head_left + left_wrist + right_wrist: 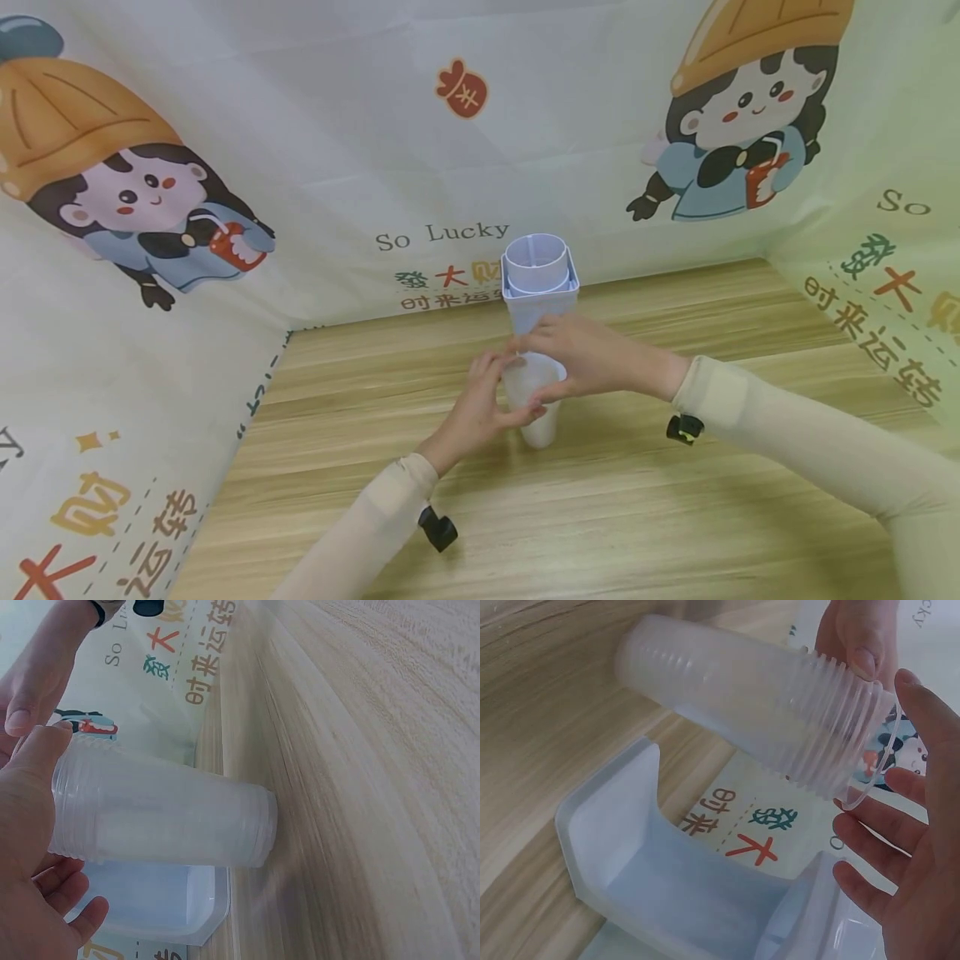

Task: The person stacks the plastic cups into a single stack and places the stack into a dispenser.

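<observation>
A stack of nested clear plastic cups point(538, 429) stands upright on the table, its ridged rims at the top. My left hand point(474, 408) holds the stack near the rims from the left, thumb on the near side. From the right, my right hand point(592, 354) has thumb and fingers round the rim of the uppermost cup, which sits slightly apart from the others in the right wrist view. Right behind the stack is a pale blue plastic cup holder point(697, 877), with an open front and a round collar point(536, 254) on top.
The wood-grain table point(600, 517) runs back to a white printed cloth point(322, 208) hung along the back and sides. A small black wrist device point(438, 528) hangs at the left sleeve, another point(686, 428) at the right sleeve.
</observation>
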Demonstrator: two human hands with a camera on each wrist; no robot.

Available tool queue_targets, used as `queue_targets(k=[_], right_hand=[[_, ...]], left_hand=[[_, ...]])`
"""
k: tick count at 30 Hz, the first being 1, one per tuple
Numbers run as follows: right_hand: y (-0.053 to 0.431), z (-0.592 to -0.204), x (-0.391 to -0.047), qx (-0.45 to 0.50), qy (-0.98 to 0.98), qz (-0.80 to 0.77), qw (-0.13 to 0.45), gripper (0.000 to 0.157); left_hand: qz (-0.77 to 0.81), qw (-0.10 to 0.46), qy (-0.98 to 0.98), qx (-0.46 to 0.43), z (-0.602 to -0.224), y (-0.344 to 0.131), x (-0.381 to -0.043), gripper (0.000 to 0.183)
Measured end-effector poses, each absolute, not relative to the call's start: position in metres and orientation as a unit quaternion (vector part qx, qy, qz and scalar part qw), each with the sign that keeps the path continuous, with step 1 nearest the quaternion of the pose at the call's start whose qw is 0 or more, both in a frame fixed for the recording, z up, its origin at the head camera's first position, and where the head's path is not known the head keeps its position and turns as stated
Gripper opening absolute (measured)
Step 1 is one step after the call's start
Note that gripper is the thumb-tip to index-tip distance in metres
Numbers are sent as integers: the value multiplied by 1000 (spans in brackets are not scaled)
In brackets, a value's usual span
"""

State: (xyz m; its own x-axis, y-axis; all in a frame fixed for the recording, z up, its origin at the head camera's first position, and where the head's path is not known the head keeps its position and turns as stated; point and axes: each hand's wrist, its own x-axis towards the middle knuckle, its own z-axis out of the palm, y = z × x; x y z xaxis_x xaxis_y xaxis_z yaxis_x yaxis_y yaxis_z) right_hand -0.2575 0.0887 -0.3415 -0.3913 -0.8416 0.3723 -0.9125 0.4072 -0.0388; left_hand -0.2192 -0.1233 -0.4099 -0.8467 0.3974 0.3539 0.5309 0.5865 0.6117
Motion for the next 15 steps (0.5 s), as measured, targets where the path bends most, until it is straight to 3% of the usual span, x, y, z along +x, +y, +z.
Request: queue_targets(k=[15], right_hand=[[99, -351, -254, 497, -839, 187, 120, 74]], left_hand=[[-375, 65, -896, -229, -413, -132, -216, 78]])
